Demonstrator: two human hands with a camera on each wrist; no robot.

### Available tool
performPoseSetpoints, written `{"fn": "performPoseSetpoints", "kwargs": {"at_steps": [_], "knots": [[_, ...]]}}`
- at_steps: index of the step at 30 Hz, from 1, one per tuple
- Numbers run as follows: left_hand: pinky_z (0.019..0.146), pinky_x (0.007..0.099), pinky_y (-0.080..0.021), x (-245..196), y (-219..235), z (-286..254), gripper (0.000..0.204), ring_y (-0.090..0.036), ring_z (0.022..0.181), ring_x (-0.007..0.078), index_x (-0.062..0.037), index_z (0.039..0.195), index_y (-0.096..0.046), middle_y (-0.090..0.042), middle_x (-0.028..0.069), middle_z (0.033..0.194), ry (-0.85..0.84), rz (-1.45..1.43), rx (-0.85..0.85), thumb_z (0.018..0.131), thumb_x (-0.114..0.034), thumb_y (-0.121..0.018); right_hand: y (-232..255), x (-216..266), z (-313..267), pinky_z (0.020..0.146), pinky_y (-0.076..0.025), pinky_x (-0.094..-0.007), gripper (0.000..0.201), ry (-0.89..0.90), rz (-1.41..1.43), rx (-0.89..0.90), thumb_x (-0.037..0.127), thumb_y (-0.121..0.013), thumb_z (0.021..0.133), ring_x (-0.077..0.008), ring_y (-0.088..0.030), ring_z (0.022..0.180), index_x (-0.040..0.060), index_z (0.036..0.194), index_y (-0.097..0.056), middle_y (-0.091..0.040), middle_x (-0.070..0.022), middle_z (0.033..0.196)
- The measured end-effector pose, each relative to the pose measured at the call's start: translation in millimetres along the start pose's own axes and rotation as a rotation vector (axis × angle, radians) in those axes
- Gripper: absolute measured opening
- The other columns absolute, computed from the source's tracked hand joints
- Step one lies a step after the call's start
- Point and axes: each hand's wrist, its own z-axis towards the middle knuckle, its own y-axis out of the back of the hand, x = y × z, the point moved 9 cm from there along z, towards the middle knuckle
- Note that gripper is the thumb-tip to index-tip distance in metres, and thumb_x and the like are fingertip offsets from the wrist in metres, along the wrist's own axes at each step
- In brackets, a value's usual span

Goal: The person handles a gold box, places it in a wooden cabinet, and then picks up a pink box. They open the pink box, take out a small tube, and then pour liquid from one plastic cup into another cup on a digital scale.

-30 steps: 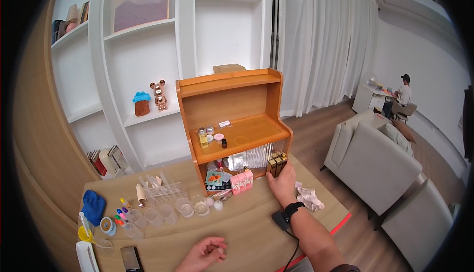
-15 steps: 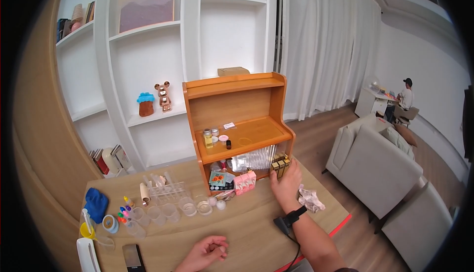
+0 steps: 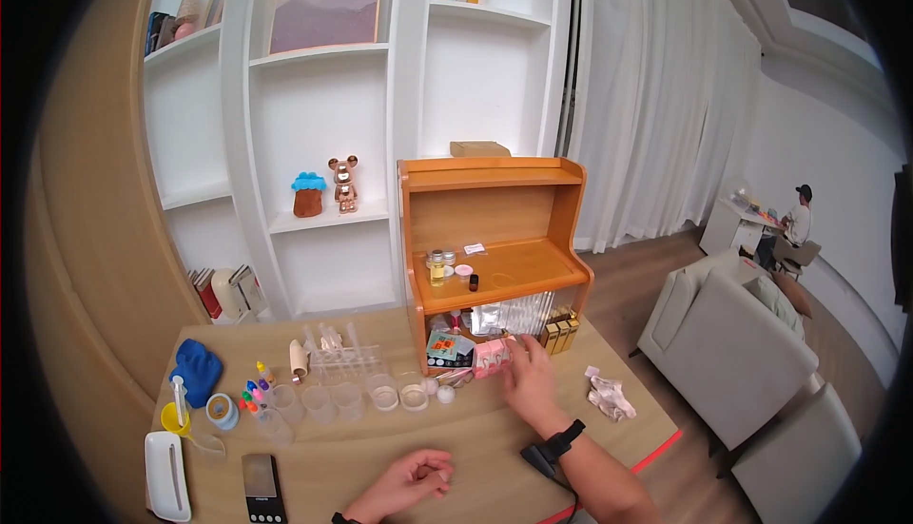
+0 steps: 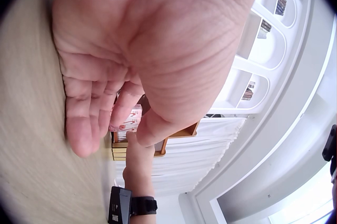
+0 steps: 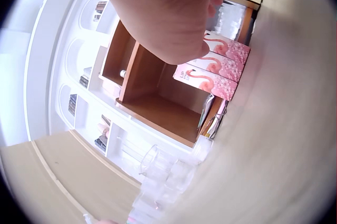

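Observation:
My right hand [image 3: 531,381] is at the pink flamingo-print boxes [image 3: 490,358] in front of the wooden shelf unit [image 3: 496,286], its fingers at their right end. In the right wrist view the thumb overlaps the upright pink boxes [image 5: 213,71]; whether it grips them cannot be told. Black-and-gold boxes [image 3: 561,332] stand at the unit's right end, apart from the hand. My left hand [image 3: 411,482] rests on the table [image 3: 342,453] near its front edge, fingers loosely curled and holding nothing. The left wrist view shows that palm [image 4: 131,40] close up.
Clear cups [image 3: 333,402], a rack of clear tubes [image 3: 342,358], small coloured bottles [image 3: 255,393], a blue cloth [image 3: 196,372], a white tray [image 3: 167,476] and a black scale [image 3: 262,491] lie leftward. Crumpled pink wrapping [image 3: 611,397] lies at the right. Small jars [image 3: 439,262] stand on the middle shelf.
My right hand has left the black-and-gold boxes, which stay by the unit's right end, and moved left to the pink boxes. The head view has shifted. My left hand still rests on the table.

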Motion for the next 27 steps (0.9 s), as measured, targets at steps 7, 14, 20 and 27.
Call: {"fn": "performPoseSetpoints", "kwargs": {"at_steps": [7, 14, 20, 27], "knots": [[0.091, 0.0343, -0.063, 4.7, -0.4, 0.1, 0.037, -0.072, 0.104, 0.0168, -0.0007, 0.146, -0.057, -0.069, 0.0095, 0.129, 0.012, -0.03, 0.02, 0.111, -0.008, -0.063, 11.9, -0.1, 9.7, 0.106, -0.049, -0.0521, 0.039, 0.053, 0.028, -0.056, 0.006, -0.074, 0.087, -0.0423, -0.06, 0.128, 0.0, 0.124, -0.063, -0.063, -0.0222, 0.141], [0.088, 0.0327, -0.063, -5.7, -1.8, -3.5, 0.038, -0.071, 0.101, 0.0154, 0.0005, 0.146, -0.057, -0.068, 0.0078, 0.125, 0.002, -0.048, 0.007, 0.11, -0.01, -0.065, 11.9, -20.7, 12.4, 0.089, -0.05, -0.051, 0.031, 0.026, 0.034, -0.059, 0.007, -0.076, 0.085, -0.0402, -0.065, 0.103, 0.0034, 0.114, -0.064, -0.069, -0.0176, 0.115], [0.088, 0.0337, -0.063, -5.3, 0.9, -2.3, 0.038, -0.071, 0.103, 0.0166, 0.0016, 0.147, -0.055, -0.069, 0.01, 0.128, -0.001, -0.05, -0.01, 0.112, -0.012, -0.063, 41.8, -13.2, 11.8, 0.078, -0.054, -0.0515, 0.029, -0.134, -0.047, 0.054, 0.015, -0.075, 0.085, -0.0408, -0.069, 0.092, 0.0032, 0.11, -0.066, -0.071, -0.0164, 0.103], [0.084, 0.0318, -0.064, -11.8, 3.5, -4.4, 0.05, -0.074, 0.098, 0.0203, 0.0002, 0.145, -0.054, -0.071, 0.0154, 0.126, 0.055, -0.493, 0.016, 0.12, -0.041, -0.043, -9.3, 74.8, -44.3, 0.068, -0.054, -0.0328, 0.025, -0.284, 0.738, 0.725, 0.024, -0.072, 0.103, -0.0143, -0.063, 0.074, 0.0013, 0.114, -0.073, -0.069, -0.0027, 0.087]]}}
